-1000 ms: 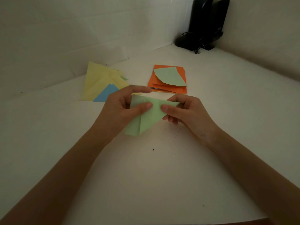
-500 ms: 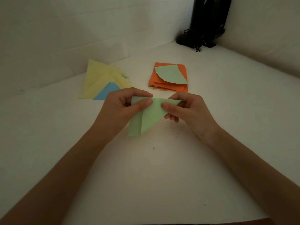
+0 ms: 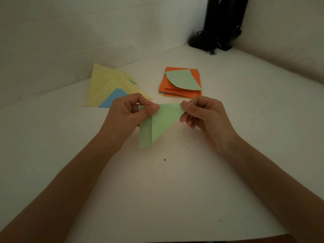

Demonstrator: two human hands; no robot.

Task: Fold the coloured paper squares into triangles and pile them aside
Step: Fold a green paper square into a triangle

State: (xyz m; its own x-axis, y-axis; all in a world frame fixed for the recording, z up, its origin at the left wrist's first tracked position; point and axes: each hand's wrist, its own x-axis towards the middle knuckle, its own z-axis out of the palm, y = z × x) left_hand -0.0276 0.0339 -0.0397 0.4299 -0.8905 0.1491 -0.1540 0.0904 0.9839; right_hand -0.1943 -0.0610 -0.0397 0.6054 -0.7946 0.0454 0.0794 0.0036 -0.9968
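Grip has widened along the top edge of the green paper (image 3: 164, 120): left hand (image 3: 126, 114) pinches one corner, right hand (image 3: 206, 117) the other, over the counter (image 3: 175, 190). Fold looks unfinished; triangle pile (image 3: 105, 85) lies beyond the left hand.

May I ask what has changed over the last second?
The thumbs of the left hand and right hand slid slightly apart along the top edge of the green paper. Both still pinch it; the folded triangles and the stack of squares lie as before.
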